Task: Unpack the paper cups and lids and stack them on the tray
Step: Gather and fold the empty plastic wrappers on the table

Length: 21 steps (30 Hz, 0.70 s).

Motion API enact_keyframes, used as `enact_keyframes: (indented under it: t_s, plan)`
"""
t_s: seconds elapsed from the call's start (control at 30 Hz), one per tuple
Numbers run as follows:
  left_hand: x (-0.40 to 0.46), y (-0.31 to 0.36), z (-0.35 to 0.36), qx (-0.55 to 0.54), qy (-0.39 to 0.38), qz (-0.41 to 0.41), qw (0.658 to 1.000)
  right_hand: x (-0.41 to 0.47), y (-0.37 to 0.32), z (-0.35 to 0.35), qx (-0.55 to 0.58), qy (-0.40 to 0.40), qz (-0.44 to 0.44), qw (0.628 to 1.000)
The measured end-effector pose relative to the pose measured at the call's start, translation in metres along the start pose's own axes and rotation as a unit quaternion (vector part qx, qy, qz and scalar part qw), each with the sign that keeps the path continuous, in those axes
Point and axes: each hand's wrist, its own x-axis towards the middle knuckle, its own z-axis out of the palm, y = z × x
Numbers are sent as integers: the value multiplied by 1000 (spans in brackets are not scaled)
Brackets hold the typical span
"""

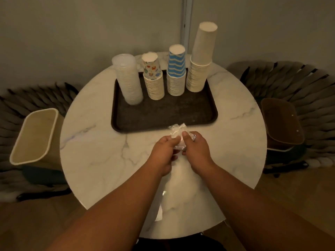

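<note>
Presently, head view, items as seen:

Counter (101, 145): round, white marble pattern, carrying all task items.

Tray (163, 115): dark, rectangular, on the far half of the counter. Its front half is bare.

Lid stack (127, 80): translucent, tall, at the tray's back left corner.

Patterned cup stack (153, 78): upside down, just right of the lids, top cup printed with small coloured figures.

Blue striped cup stack (176, 71): upside down, middle right of the tray, top cup with blue and white wavy bands.

Plain cup stack (201, 58): upside down, tallest, at the tray's back right.

Plastic wrapper (177, 132): clear, crumpled, held just in front of the tray's near edge; more clear film hangs below the hands toward the person.

Left hand (163, 151): fingers curled, thumb pressed on the wrapper, gripping it.

Right hand (194, 149): fingers curled, thumb on top of the wrapper, gripping it; the two hands nearly touch.

Beige bin (32, 134): left of the counter, standing on a chair.

Brown bin (281, 122): right of the counter, standing on a chair.
</note>
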Motion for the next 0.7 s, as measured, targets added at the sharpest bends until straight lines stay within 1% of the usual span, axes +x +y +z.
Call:
enact_keyframes:
  t_s: [0.1, 0.2, 0.27, 0.37, 0.47, 0.6, 0.63, 0.7]
  plan:
    - [-8, 28, -32, -23, -2, 54, 998, 4, -24, 12, -19, -76, -52, 996]
    - [-16, 53, -75, 2, -32, 68, 997, 2, -49, 38, -31, -162, -87, 982]
    - [-18, 64, -109, 8, -28, 80, 996, -1, -62, 66, -48, -196, -108, 973]
    - [-12, 76, -161, 0, -7, 103, 995, -3, -77, 119, -64, -204, -138, 967]
    - [-2, 93, -228, -2, 2, 121, 993, -4, -90, 190, -80, -212, -160, 961]
    - [17, 123, -350, 61, 13, 106, 992, -7, -101, 306, -133, -251, -206, 936]
    - [20, 127, -370, 70, 29, 104, 992, -8, -101, 322, -137, -257, -205, 934]
    - [35, 141, -438, 81, 97, 103, 987, -9, -105, 383, -118, -255, -180, 943]
